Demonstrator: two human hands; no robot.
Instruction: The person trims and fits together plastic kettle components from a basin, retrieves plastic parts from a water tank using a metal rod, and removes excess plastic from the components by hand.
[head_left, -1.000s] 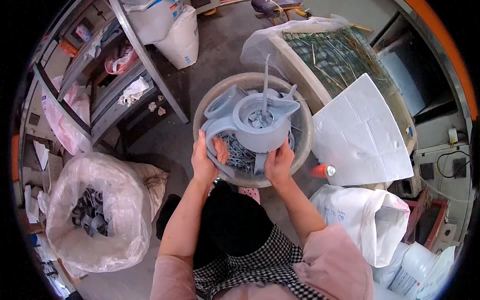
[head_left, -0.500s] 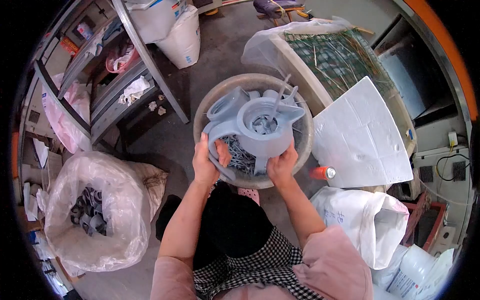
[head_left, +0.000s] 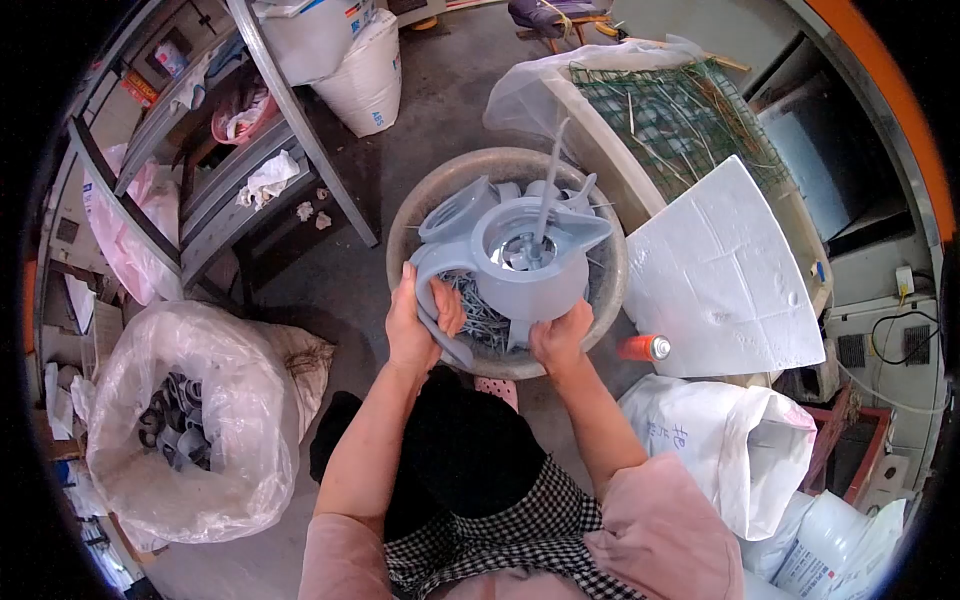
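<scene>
Both of my hands hold a grey plastic jug (head_left: 530, 265) with a spout and a large handle, over a round tub. My left hand (head_left: 422, 318) is closed round the handle, on the left. Against the lower right side of the jug, my right hand (head_left: 562, 335) grips it; some of its fingertips are hidden behind the jug. A thin grey plastic stick (head_left: 549, 190) rises from inside the jug's opening. In the tub (head_left: 405, 205) lie more grey moulded parts (head_left: 455, 208) and a heap of thin grey sticks (head_left: 482, 318).
On the left stands a clear plastic bag (head_left: 250, 470) of dark grey pieces, below metal shelving (head_left: 310, 130). To the right are a white foam board (head_left: 720, 270), an orange spray can (head_left: 645, 347), a white sack (head_left: 710, 430) and a crate with green netting (head_left: 690, 110).
The jug has tipped slightly in my hands, and its inside catches more light. The stick's tip has swung up and a little left. Both hands keep their hold.
</scene>
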